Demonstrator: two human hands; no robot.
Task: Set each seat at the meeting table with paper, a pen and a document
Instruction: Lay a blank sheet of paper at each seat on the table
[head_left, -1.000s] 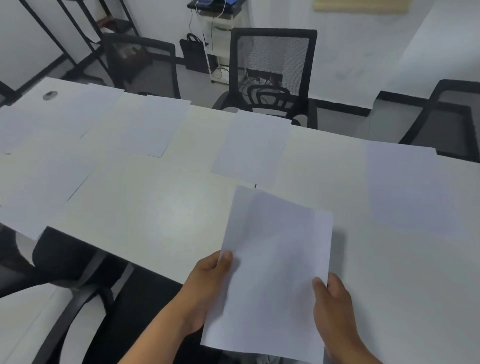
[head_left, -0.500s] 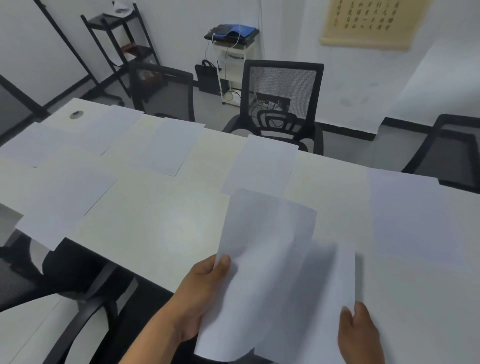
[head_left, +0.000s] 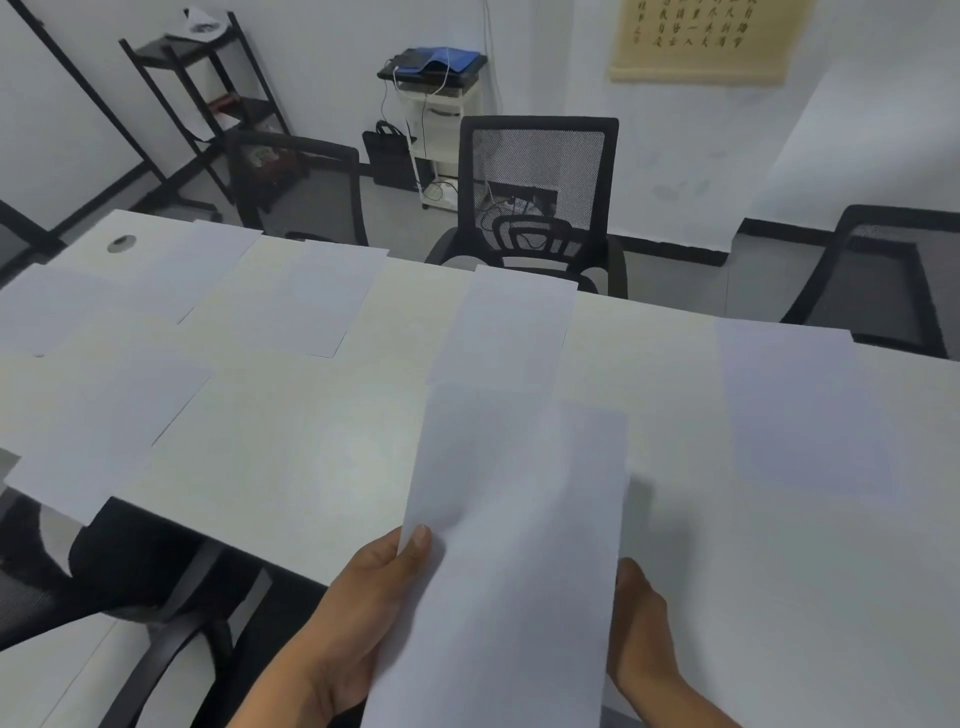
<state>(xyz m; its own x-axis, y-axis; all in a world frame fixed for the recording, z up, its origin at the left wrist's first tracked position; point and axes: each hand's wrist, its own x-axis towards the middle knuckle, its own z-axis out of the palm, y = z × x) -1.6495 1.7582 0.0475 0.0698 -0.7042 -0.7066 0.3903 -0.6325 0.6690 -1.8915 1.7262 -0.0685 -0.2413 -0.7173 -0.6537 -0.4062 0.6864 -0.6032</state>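
Left hand (head_left: 363, 613) pinches the held sheet (head_left: 514, 545) at its left edge, thumb on top. Right hand (head_left: 641, 629) is at the sheet's right edge, fingers hidden behind it, so can't tell if it grips. Sheet is raised over the near edge of the table (head_left: 291, 467). A laid sheet (head_left: 506, 327) lies just beyond, before the mesh chair (head_left: 537, 192).

Sheets (head_left: 514, 545) plain matt white paper. Worktop (head_left: 291, 467) smooth off-white laminate (faint sheen). Chair (head_left: 537, 179) back black mesh, frame matt plastic.
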